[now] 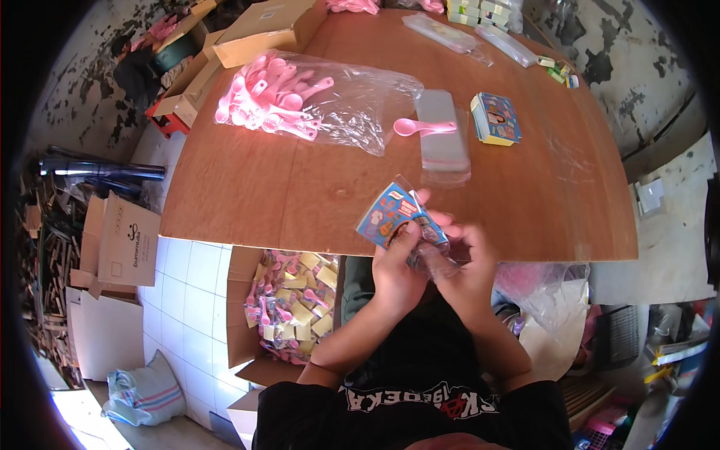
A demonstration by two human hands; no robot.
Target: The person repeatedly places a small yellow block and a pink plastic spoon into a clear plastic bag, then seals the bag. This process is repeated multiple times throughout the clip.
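Gripping the card (390, 214), your left hand (396, 274) was closed, with its thumb on the printed face, above the table's (330, 217) near edge. Your right hand (472, 262) was just beside, its fingers curled and pinching a clear sleeve (430, 259) at the card. Farther from this edge, a pink spoon (406, 127) lay partly on some clear bags (444, 159), and to their right was a card stack (496, 120). Toward the left edge lay a big bag (352, 112) with many spoons (266, 97), near a carton (262, 34).
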